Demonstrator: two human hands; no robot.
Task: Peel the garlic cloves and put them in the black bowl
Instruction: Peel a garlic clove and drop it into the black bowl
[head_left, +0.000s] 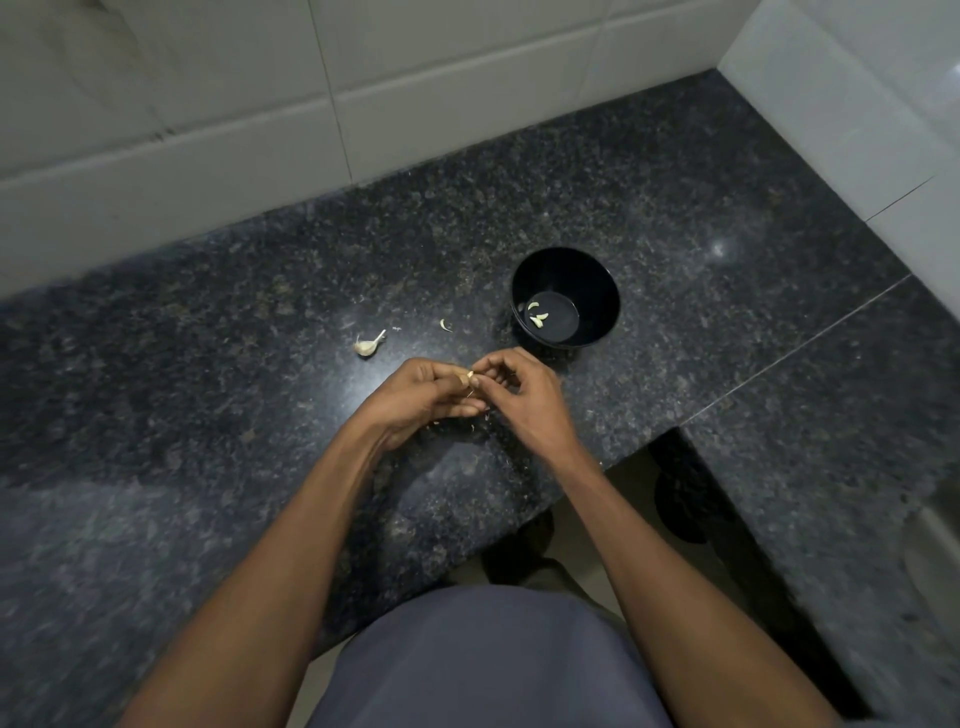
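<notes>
A small garlic clove (466, 379) with papery skin is pinched between my two hands just above the dark counter. My left hand (415, 400) holds it from the left with curled fingers. My right hand (514, 395) pinches its skin from the right with thumb and fingertips. The black bowl (605, 291) stands just beyond my right hand and holds a few pale peeled cloves (537, 317) at its bottom. What is left of a garlic bulb (370, 344) with its stalk lies on the counter, beyond my left hand. A single loose clove or bit of peel (444, 325) lies between that bulb and the bowl.
The speckled black granite counter (260, 364) meets a white tiled wall (260, 130) at the back and right. Small flakes of peel (470, 427) lie under my hands. The counter's front edge steps back at the right, by my body.
</notes>
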